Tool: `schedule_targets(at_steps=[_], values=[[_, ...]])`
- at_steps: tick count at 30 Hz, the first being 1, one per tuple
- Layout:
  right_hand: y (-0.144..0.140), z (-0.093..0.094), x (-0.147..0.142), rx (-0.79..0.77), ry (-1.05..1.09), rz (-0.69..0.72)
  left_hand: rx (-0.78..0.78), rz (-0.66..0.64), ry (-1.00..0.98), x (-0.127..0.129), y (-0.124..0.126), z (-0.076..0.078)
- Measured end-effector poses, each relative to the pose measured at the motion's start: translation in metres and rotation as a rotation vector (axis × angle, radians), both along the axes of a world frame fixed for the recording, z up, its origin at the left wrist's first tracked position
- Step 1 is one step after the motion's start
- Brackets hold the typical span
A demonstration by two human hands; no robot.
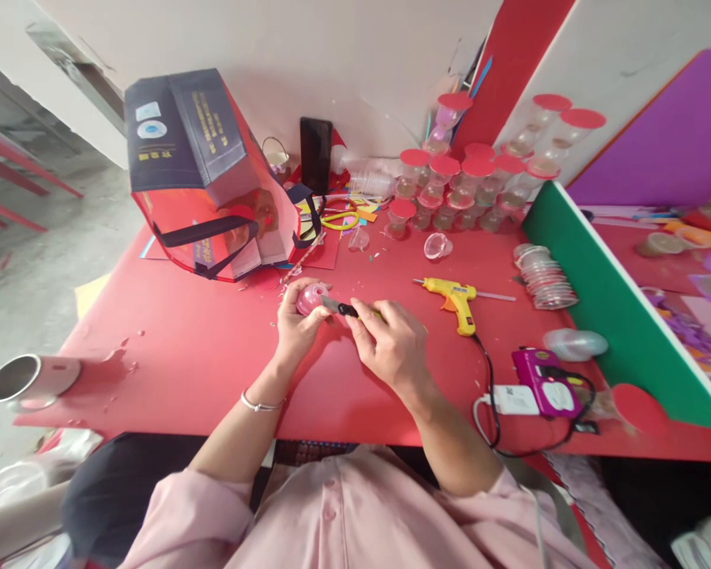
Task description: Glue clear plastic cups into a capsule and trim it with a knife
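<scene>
My left hand (pixel 295 322) is closed around a small clear plastic cup (pixel 310 297), which looks pinkish against the red table. In my right hand (pixel 393 338) is a utility knife (pixel 347 309) with a dark and yellow handle. Its blade points left and meets the cup's edge near my left thumb; whether it cuts in cannot be seen. Small pale shavings lie just behind my left hand. Another clear plastic cup (pixel 438 246) rests farther back on the table.
A yellow glue gun (pixel 455 303) lies right of my hands, its cord running to a purple power strip (pixel 546 383). Stacked cup hourglasses (pixel 444 167) and a green divider (pixel 616 316) stand beyond. At left are a large bag (pixel 183 134) and a steel mug (pixel 32 382); scissors (pixel 340 219) lie behind.
</scene>
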State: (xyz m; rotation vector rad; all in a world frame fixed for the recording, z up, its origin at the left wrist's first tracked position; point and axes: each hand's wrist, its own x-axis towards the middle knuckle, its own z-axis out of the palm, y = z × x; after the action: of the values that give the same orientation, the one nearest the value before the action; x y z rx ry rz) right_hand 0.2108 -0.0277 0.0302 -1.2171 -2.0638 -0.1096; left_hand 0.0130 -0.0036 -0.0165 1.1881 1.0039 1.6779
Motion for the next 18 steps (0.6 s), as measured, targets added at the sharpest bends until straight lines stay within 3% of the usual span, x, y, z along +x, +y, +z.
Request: schedule_targets(at_steps=[18], values=[[-0.0005, 0.0014, 0.0008, -0.029, 0.031, 0.019, 0.028, 0.146, 0.166, -0.0044, 0.0007, 0.0003]])
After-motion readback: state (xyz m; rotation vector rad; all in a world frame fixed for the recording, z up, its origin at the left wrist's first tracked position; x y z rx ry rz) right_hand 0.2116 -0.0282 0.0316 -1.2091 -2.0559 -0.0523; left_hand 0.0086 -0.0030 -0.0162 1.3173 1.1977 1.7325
